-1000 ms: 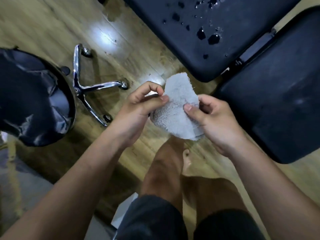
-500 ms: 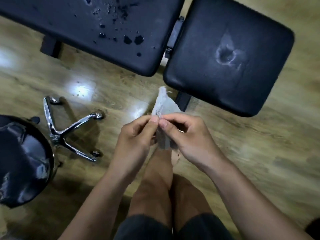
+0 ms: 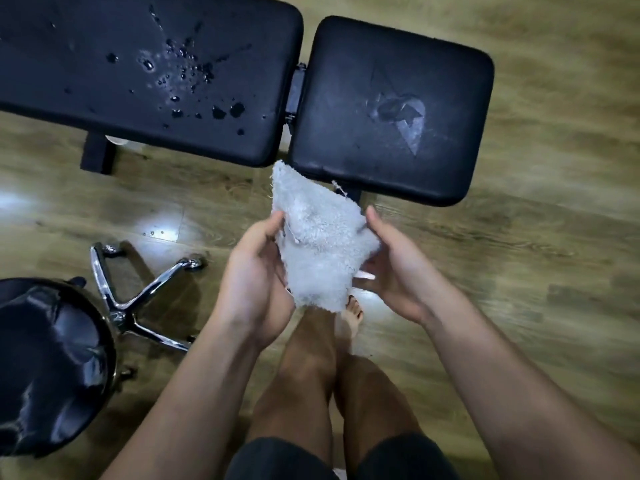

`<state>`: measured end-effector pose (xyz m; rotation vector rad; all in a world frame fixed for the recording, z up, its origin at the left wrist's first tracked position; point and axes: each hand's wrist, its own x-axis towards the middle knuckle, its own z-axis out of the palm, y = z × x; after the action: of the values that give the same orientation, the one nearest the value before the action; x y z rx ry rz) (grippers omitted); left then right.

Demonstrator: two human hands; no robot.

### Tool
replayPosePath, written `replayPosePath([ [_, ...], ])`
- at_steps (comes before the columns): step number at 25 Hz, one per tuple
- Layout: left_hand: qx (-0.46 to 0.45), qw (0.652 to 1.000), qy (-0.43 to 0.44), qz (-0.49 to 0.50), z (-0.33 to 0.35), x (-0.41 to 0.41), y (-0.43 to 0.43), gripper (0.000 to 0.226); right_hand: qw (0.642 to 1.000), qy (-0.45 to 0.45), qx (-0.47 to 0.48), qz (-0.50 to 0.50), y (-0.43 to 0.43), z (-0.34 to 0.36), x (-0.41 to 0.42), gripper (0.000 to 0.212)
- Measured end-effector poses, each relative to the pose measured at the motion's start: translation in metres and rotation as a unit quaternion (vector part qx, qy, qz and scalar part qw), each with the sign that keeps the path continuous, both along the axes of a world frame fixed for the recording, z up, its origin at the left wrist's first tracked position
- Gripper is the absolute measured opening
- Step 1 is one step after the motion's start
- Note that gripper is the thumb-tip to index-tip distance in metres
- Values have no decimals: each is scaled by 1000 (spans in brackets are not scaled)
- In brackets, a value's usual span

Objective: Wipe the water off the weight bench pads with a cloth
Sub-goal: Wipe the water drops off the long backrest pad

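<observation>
A fluffy white cloth point(image 3: 317, 237) is spread between my two hands, just in front of the bench. My left hand point(image 3: 254, 271) holds its left edge with the thumb on top. My right hand point(image 3: 391, 268) cups the right edge from below, thumb up beside it. The long black bench pad point(image 3: 104, 64) lies at the top left with water drops point(image 3: 194, 81) scattered over it. The square black seat pad point(image 3: 346, 98) at the top right carries a wet smear point(image 3: 398, 116) near its middle.
A black stool point(image 3: 45, 365) on a chrome wheeled base point(image 3: 138, 292) stands at the lower left. The bench's black foot point(image 3: 98, 154) rests on the wooden floor point(image 3: 519, 254). My bare legs point(image 3: 311, 375) and feet are below the cloth.
The cloth was pinched together edge-on between both hands; now my hands have parted and it is opened out flat. The view has shifted, showing more of both pads.
</observation>
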<state>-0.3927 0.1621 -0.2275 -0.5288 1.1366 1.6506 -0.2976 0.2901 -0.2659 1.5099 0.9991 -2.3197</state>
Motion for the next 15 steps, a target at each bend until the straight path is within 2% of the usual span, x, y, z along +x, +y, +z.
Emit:
replayPosePath([
  [2,-20,998,57,-35,-10,-1,-6,41,992,51,-109,-41,-2,0,-7,51],
  [3,-46,993,100,-40,-16,-3,-9,34,990,76,-108,-43,0,0,-10,53],
  [4,-81,987,133,-34,-22,-7,-14,24,993,95,-72,-26,2,-1,-12,49],
  [6,-117,979,164,-23,-27,-19,-25,13,992,121,34,29,3,-4,-19,27],
  [8,-124,973,193,-24,-28,-33,-35,13,981,121,128,84,2,-5,-32,14],
  [10,-146,958,246,-29,-29,-47,-40,18,965,115,210,111,-1,-6,-47,13],
  [11,-156,950,269,-34,-32,-56,-44,30,958,111,241,109,-5,-8,-58,18],
  [13,-161,930,318,-90,-44,-74,-57,56,947,104,283,107,-11,-15,-75,42],
  [14,-180,900,367,-153,-55,-83,-62,61,943,110,288,127,-13,-22,-82,55],
  [15,-228,841,434,-231,-65,-88,-66,59,938,116,283,164,-15,-28,-87,65],
])
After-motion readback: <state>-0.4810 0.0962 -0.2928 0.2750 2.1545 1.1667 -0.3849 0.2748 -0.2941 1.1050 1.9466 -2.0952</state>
